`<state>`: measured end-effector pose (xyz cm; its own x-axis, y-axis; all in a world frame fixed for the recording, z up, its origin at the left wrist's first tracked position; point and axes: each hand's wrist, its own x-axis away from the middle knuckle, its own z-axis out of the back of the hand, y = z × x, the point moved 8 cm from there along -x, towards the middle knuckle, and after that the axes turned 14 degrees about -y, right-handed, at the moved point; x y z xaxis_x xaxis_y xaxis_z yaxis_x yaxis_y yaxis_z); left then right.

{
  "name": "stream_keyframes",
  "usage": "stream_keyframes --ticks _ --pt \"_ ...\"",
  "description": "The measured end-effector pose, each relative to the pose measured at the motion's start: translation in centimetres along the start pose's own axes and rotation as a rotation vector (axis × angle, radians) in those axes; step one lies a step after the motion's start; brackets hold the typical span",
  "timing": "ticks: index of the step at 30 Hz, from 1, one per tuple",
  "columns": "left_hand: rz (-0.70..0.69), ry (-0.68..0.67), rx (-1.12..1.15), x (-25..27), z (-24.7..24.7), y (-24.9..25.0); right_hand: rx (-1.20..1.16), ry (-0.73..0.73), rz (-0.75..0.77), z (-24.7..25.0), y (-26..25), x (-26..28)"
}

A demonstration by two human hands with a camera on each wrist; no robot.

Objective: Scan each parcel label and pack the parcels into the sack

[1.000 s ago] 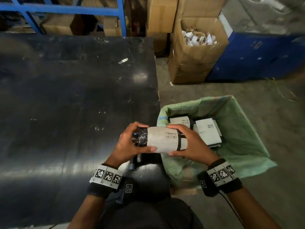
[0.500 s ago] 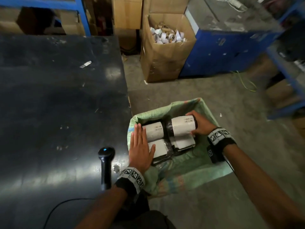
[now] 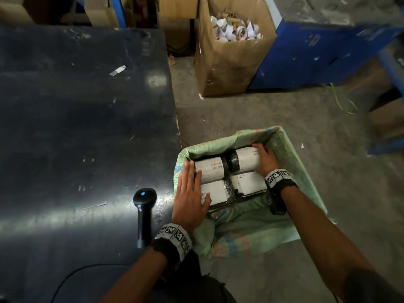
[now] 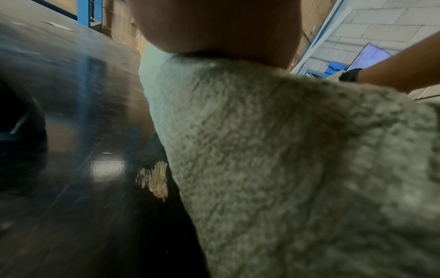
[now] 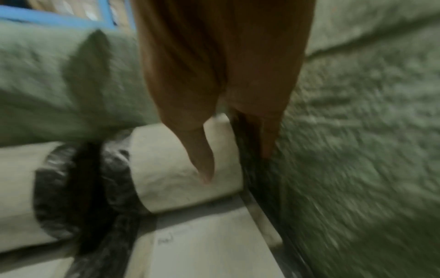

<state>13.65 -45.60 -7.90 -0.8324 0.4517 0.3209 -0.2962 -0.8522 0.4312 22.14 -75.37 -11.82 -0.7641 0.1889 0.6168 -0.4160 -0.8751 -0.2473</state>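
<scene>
Risk of the rolled parcel at two o'clock slipping sideways once the right hand clasping it lets go, left hand flat and released on the sack contents.

Four parcels are lying in one green sack: two rolled parcels, left and right, and two flat parcels, left and right. One scanner is resting on one desk. Two hands, left and right, are touching the parcels. One open carton is standing on the floor.
</scene>
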Motion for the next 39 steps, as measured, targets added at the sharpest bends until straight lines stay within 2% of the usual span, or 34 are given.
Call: stream_keyframes --ticks 2,4,7,10,13,16,19,22,26,30,35,39 --pt "-0.052 0.01 0.062 0.0 0.4 0.0 0.081 0.017 -0.049 1.0 -1.5 2.0" --pt "-0.125 0.051 0.169 0.6 1.5 -0.6 0.07 0.083 -0.025 2.3 -4.2 4.9" --pt "-0.159 0.173 0.227 2.8 4.2 -3.3 -0.171 0.195 0.209 2.7 -10.5 10.3" --pt "-0.042 0.319 0.232 6.1 7.1 -8.7 -0.394 0.174 0.45 0.0 -17.4 15.2" --pt "0.133 0.4 0.228 9.8 8.0 -15.9 -0.49 0.042 0.521 -5.0 -23.1 17.7" --pt "0.312 0.382 0.18 12.9 6.3 -23.0 -0.504 -0.08 0.49 -11.3 -26.5 18.1" --pt "0.459 0.238 0.177 15.2 2.8 -28.6 -0.457 -0.182 0.367 -16.8 -28.0 17.1" --pt "0.525 0.124 0.161 16.6 -0.6 -31.6 -0.401 -0.27 0.248 -20.8 -28.3 16.1" --pt "0.528 0.115 0.086 17.2 -2.8 -33.0 -0.676 -0.296 0.189 -23.4 -29.0 16.1" --pt "0.528 0.144 0.065 17.3 -3.4 -33.3 -1.098 -0.345 0.149 -26.3 -29.0 15.2" --pt "0.548 0.15 0.037 17.3 -3.2 -32.9 -1.211 -0.321 0.127 -26.3 -29.5 14.9" --pt "0.565 0.118 0.043 17.2 -3.2 -32.8 -1.21 -0.274 0.126 -24.0 -31.2 12.6"
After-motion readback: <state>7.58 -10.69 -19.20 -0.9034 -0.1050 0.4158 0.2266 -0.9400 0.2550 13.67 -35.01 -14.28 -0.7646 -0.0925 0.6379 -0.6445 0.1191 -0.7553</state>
